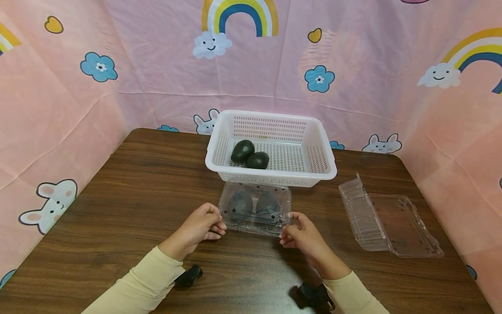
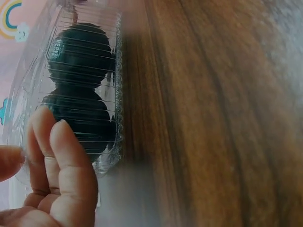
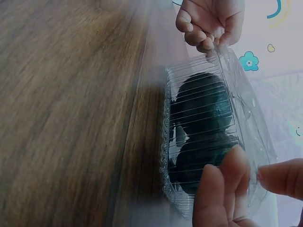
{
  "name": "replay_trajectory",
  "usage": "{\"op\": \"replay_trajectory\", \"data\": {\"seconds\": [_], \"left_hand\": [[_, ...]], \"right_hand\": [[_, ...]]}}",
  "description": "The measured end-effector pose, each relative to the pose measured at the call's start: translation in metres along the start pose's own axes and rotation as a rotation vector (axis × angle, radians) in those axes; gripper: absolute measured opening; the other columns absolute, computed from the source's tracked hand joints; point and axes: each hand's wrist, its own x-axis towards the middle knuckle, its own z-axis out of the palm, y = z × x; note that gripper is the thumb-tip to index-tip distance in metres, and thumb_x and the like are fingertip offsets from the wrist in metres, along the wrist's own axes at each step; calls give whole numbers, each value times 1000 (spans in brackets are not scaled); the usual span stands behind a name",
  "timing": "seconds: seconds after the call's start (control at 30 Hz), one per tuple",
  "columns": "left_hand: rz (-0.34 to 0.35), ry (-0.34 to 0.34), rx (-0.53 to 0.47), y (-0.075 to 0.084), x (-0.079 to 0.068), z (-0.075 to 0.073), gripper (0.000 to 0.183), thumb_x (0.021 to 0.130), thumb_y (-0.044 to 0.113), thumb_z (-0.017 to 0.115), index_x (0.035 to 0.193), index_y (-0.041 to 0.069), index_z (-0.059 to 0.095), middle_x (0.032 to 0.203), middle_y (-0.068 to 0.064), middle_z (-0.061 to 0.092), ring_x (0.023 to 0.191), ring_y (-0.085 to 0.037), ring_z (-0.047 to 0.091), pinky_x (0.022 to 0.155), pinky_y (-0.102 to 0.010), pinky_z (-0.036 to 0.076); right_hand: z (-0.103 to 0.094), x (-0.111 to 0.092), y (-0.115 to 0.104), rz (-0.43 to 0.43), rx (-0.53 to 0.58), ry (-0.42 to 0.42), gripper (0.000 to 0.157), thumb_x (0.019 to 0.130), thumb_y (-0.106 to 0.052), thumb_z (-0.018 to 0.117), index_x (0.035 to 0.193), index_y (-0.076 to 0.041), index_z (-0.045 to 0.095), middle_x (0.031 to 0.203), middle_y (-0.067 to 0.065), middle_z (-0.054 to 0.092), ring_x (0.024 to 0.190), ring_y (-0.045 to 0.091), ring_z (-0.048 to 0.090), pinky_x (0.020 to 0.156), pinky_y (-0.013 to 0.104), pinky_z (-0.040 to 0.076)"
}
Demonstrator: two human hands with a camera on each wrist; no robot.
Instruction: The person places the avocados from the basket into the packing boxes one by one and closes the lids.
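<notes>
A clear plastic clamshell box (image 1: 251, 227) stands in front of the basket, its lid lying over two dark green avocados (image 1: 240, 203). My left hand (image 1: 199, 227) pinches the box's rim at the left front corner between thumb and fingers. At the opposite corner, my right hand (image 1: 303, 237) pinches the rim the same way. Both avocados (image 2: 81, 54) show through the ribbed side wall in the left wrist view. Thumb and fingers of the right hand (image 3: 222, 189) meet at the edge in the right wrist view, where the left hand (image 3: 215, 21) grips the far end.
Behind the box is a white plastic basket (image 1: 270, 174) holding two avocados (image 1: 257, 160) at its left. An opened, clear clamshell box (image 1: 404, 226) lies flat on the right of the brown wooden table (image 1: 117, 209). Printed cloth (image 1: 157, 52) hangs around the table's back and sides.
</notes>
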Motion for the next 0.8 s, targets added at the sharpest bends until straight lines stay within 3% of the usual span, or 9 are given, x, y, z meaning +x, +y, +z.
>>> {"op": "replay_trajectory", "data": {"seconds": [0.3,0.53,0.8], "left_hand": [[7,-24,11,0,-1,-3,10,97,3,45,104,-2,41,84,-8,63,70,-15,61,66,-30,54],[3,-5,9,-1,-1,-2,9,98,5,44,105,0,42,85,-8,62,73,-15,61,68,-30,54],[8,75,67,-4,-4,2,13,98,8,46,107,-2,46,98,-14,60,82,-21,62,71,-35,54]], "right_hand": [[-4,2,0,1,25,-71,54,90,0,50,138,9,25,75,1,59,65,11,61,67,31,56],[-4,2,1,13,13,-32,54,89,-2,50,137,8,28,78,4,60,65,13,62,68,33,56],[-4,2,2,0,-50,25,51,87,-1,53,134,9,35,85,9,64,70,17,61,69,35,55]]}}
